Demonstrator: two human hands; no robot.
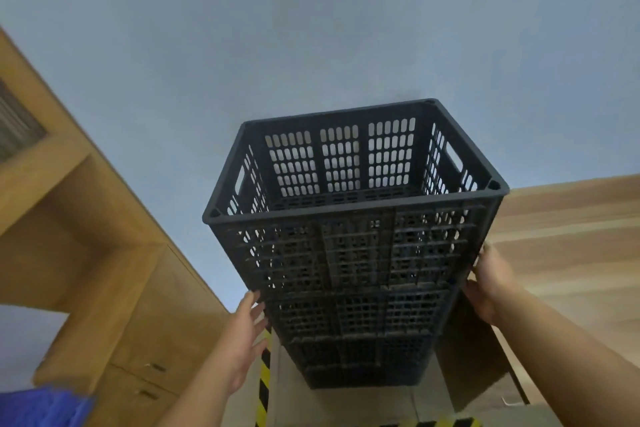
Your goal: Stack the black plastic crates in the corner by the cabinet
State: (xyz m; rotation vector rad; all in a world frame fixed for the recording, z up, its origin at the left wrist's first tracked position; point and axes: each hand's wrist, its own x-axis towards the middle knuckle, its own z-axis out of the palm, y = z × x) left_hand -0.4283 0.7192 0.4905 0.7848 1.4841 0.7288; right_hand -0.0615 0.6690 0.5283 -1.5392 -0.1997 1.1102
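Left hand (242, 333), right hand (491, 279) flank crate stack (353, 270).

Black plastic crates (353, 253), stacked, walls pierced with a regular grid of slots. Wall (311, 28) plain pale blue-grey. Cabinet (114, 253) warm yellow-brown wood grain. Wood-grain panel (571, 236) on the right, lighter tan with horizontal streaks. Hazard tape (264, 388) in diagonal yellow and black stripes. Cardboard sheet (474, 364) dull brown. Blurred object (41, 407) at lower left, bright blue.
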